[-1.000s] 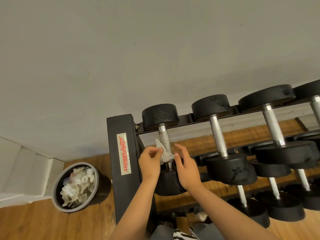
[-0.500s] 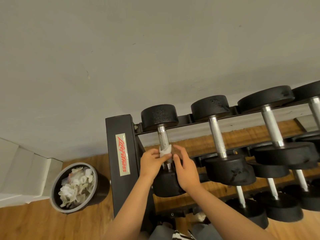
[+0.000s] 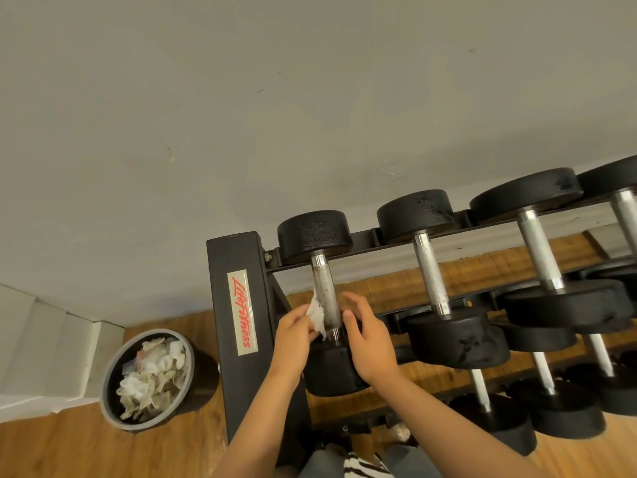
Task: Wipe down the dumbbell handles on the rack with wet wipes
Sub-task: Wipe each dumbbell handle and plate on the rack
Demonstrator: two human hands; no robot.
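The leftmost dumbbell on the top tier of the black rack has a knurled steel handle between two black heads. My left hand pinches a crumpled white wet wipe against the handle's left side, near its lower end. My right hand is just right of the handle with fingers relaxed and spread, holding nothing. Whether its fingertips touch the handle is unclear.
More dumbbells with steel handles line the top tier to the right, and others sit on lower tiers. A round black bin full of used wipes stands on the wooden floor left of the rack. A grey wall rises behind.
The wipe was wrapped over the handle under both hands; now it hangs at the handle's left side in my left hand, and my right hand has come away to the right.
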